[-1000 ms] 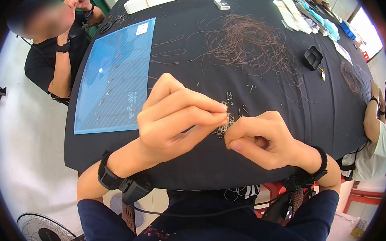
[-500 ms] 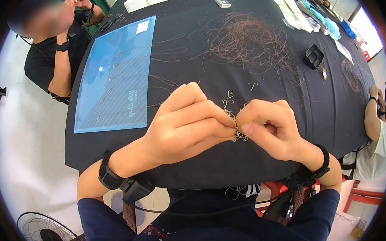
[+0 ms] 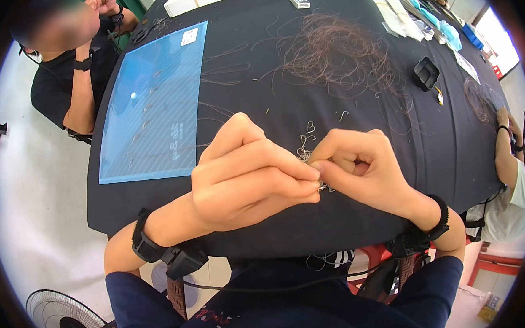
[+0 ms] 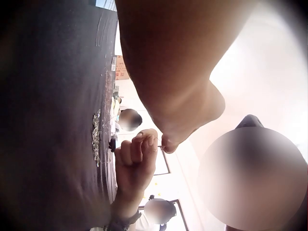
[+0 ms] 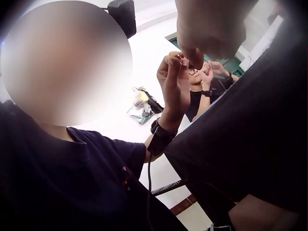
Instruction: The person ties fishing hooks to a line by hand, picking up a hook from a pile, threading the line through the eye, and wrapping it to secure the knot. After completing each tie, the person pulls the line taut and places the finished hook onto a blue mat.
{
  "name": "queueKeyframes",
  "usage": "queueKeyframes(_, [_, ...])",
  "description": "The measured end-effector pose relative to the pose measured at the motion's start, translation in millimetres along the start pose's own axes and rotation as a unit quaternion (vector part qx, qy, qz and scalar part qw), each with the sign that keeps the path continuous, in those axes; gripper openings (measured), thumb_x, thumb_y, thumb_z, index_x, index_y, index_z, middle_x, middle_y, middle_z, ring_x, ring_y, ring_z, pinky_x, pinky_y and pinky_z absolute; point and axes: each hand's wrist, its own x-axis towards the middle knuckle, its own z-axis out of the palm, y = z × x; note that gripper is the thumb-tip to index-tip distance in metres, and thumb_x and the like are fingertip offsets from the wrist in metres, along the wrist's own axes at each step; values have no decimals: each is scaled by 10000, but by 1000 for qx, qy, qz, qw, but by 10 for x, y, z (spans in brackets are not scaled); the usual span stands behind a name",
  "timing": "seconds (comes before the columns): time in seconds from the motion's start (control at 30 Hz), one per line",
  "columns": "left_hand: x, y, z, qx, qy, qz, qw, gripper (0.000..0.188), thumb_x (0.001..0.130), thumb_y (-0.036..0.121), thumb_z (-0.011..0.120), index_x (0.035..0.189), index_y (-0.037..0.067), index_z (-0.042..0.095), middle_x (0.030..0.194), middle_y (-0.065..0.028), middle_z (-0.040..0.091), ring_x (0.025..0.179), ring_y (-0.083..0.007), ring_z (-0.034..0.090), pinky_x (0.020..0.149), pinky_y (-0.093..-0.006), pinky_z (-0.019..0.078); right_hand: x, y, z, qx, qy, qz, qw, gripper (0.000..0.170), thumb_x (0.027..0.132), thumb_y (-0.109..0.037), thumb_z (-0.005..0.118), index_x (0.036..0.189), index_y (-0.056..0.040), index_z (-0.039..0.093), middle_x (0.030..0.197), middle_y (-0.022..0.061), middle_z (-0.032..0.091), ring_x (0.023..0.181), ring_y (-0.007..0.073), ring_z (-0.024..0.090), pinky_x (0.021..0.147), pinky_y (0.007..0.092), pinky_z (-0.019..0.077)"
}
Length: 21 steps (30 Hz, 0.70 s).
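In the head view, the left hand (image 3: 248, 176) and right hand (image 3: 369, 167) meet at their fingertips above the black table. Each pinches thumb to fingers. A thin dark item (image 4: 161, 146) spans the fingertips in the left wrist view; whether it is hook or line I cannot tell. The hands hide part of a pile of small metal hooks (image 3: 305, 150) behind and beneath them. The left wrist view shows this pile (image 4: 96, 139) lying on the cloth, with the hands raised off it. In the right wrist view, the left hand (image 5: 175, 89) faces the blurred right hand (image 5: 211, 31).
A blue file bag (image 3: 153, 110) with a row of hooks and lines lies at left. Tangled brown line (image 3: 339, 50) spreads beyond the hands. Farther right are a black tray (image 3: 427, 73) and white packets (image 3: 394, 14). Another person (image 3: 71, 85) sits at left.
The fingertips were apart a second ago and have come together. Since half a second ago, both hands have shifted slightly left, and the right fingertips now overlap the left ones.
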Motion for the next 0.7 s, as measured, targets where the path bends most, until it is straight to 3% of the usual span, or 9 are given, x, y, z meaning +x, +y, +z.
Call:
queueKeyframes(0.47, [8, -80, -15, 75, 47, -23, 996, 209, 614, 95, 828, 783, 101, 704, 879, -3, 686, 695, -130, 477, 631, -264, 328, -22, -51, 9, 22, -68, 11, 997, 56, 803, -86, 693, 775, -50, 662, 436, -32, 249, 418, 46, 232, 419, 259, 202])
queueKeyframes(0.7, [13, -94, 16, 96, 32, -16, 995, 206, 612, 94, 821, 779, 103, 701, 862, 8, 684, 687, -133, 473, 617, -266, 329, -27, -131, -27, 18, -88, -23, 996, 35, 825, -50, 644, 795, -59, 628, 451, -18, 342, 401, 46, 271, 412, 260, 204])
